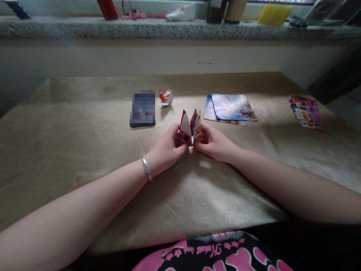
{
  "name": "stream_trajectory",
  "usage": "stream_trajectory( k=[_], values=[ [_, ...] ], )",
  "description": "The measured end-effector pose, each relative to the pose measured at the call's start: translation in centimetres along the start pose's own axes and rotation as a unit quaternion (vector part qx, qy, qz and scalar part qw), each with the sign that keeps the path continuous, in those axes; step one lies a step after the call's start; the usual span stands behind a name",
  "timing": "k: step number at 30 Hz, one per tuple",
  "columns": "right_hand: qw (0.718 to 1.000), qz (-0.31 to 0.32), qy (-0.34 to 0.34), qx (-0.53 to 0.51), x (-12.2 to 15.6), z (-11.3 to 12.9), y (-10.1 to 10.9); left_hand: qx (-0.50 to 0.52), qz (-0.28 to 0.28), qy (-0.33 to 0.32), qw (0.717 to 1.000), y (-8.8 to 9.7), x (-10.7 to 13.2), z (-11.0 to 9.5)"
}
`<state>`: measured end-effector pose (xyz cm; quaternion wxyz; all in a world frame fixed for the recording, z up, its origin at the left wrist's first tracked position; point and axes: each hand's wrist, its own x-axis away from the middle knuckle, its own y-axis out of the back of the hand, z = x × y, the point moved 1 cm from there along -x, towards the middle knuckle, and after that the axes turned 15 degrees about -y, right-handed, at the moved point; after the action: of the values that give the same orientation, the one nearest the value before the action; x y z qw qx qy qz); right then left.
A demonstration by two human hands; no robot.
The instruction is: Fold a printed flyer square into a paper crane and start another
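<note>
A small folded paper piece [191, 126], printed in red, white and blue, stands with its flaps pointing up at the middle of the beige table cover [84, 143]. My left hand [166, 150], with a silver bracelet at the wrist, pinches its left side. From the other side my right hand [216, 143] pinches its right flap. Both hands rest low on the cover, fingers closed on the paper.
A finished folded paper figure [166, 97] lies behind, next to a dark blurred rectangle [143, 109]. A stack of coloured paper sheets [231, 109] lies to the right, another printed sheet [307, 111] at far right. A stone ledge [169, 28] with several items runs along the back.
</note>
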<state>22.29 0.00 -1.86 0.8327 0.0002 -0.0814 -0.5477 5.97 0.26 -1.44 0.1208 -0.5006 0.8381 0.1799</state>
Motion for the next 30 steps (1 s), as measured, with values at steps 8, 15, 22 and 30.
stream_trajectory(
  k=[8, 15, 22, 30],
  values=[
    [0.999, 0.0, 0.027, 0.021, 0.2, 0.3, 0.0, -0.085, 0.022, -0.021, 0.996, 0.3, 0.2, -0.3],
    [0.999, -0.018, 0.03, 0.019, 0.3, 0.3, 0.1, 0.024, -0.062, -0.08, 0.995, 0.7, -0.1, -0.4],
    [0.998, -0.021, 0.041, -0.032, 0.7, 0.4, 0.1, 0.009, -0.044, -0.075, 0.996, 0.3, 0.1, -0.6],
    [0.999, -0.039, 0.029, -0.006, 0.8, 0.5, -0.3, 0.031, -0.079, -0.103, 0.991, 0.3, 0.3, -1.1]
  ],
)
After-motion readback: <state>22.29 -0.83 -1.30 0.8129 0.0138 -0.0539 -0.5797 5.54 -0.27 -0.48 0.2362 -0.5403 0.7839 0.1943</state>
